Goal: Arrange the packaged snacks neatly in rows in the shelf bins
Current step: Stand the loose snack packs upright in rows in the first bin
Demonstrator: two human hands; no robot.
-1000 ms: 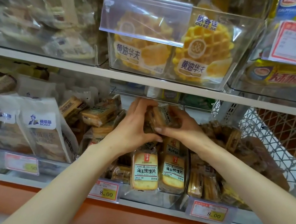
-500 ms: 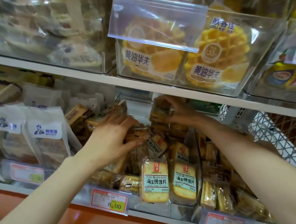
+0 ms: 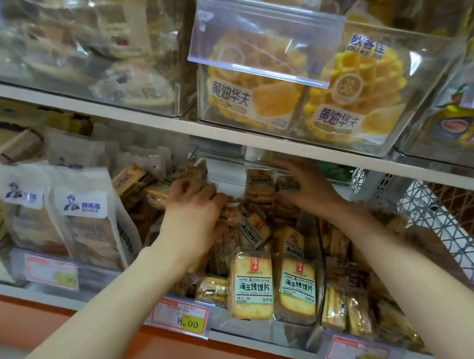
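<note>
Clear plastic bin (image 3: pixel 293 331) on the lower shelf (image 3: pixel 87 305), both hands in among the snack packets (image 3: pixel 252 286): left hand (image 3: pixel 193 219) curled over the loose heap (image 3: pixel 228 215) mid-bin, right hand (image 3: pixel 308 190) stretched to the back, thumb and fingers clasping the upright packets (image 3: pixel 260 182) there. Whether the left actually grips anything I cannot tell, its own back hides the fingertips, and blur smears the rear labels.

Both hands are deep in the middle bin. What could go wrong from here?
1. The upright back packs touched by the right hand may topple forward when it leaves.
2. The left hand among the jumbled packs could knock the tilted pack against the front packs.
</note>
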